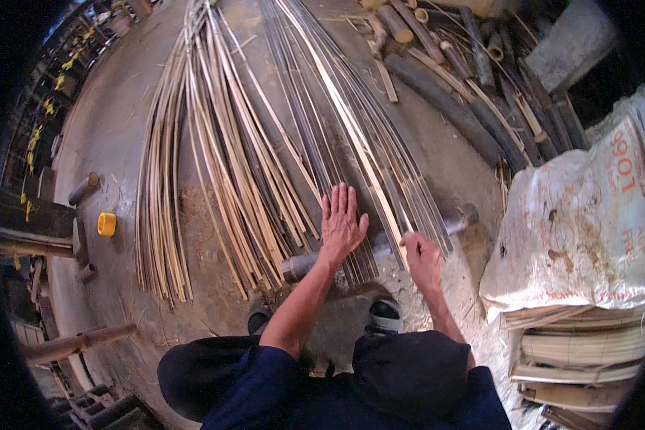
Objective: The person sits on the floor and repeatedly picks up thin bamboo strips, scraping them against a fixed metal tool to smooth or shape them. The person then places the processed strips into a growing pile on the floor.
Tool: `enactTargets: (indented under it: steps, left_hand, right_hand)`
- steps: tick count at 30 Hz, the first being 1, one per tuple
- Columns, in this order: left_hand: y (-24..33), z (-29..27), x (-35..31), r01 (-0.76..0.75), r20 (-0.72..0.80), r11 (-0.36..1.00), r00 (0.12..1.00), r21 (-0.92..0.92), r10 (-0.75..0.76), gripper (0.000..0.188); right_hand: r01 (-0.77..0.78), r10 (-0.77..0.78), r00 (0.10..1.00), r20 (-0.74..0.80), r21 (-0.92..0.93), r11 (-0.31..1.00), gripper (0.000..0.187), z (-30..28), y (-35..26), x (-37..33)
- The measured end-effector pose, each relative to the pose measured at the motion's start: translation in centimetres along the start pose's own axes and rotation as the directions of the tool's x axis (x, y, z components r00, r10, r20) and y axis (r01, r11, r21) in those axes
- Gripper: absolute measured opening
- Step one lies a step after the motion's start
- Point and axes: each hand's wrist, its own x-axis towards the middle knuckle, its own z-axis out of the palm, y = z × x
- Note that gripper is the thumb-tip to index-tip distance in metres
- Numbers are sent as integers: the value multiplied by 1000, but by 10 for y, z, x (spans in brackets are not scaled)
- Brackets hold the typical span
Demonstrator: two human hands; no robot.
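Long thin bamboo strips (322,147) with dark outer sides run away from me, their near ends resting across a short bamboo pole (460,218). My left hand (342,222) lies flat on these strips, fingers stretched and pointing away. To its right, my right hand (423,262) is closed, thumb and fingers pinched at the near end of a pale bamboo strip (383,204); the fingertips are partly hidden. Left of my hands, a large spread of tan bamboo strips (226,172) fans out on the floor, gathered together at its far end.
A stuffed white sack (570,222) sits on stacked bamboo slats (584,347) to the right. Cut bamboo poles (444,100) are heaped at the far right. A yellow roll (107,224) stands on the floor at left. Wooden racks (32,236) line the left edge.
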Motion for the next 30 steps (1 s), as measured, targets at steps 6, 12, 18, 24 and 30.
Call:
enactTargets:
  steps: [6,12,18,24,30]
  left_hand:
    - [-3,7,-1,23,-10,1000,1000,15,-23,71]
    - [-2,10,3,43,48,999,998,30,-45,67]
    - [-2,8,2,45,16,999,999,-7,-45,61]
    - [-10,8,-3,38,-24,997,999,68,-36,59]
    - [0,4,2,-8,-74,1000,997,-4,7,56]
  right_hand:
    - [-132,131,991,18,48,990,26,32,-29,-18]
    - [-97,97,995,6,99,990,32,44,-14,-16]
    - [-104,104,994,-16,-39,994,32,48,-9,-19]
    - [-87,86,994,69,15,996,32,59,5,-13]
    - [66,-22,988,152,-292,954,38,59,26,-14]
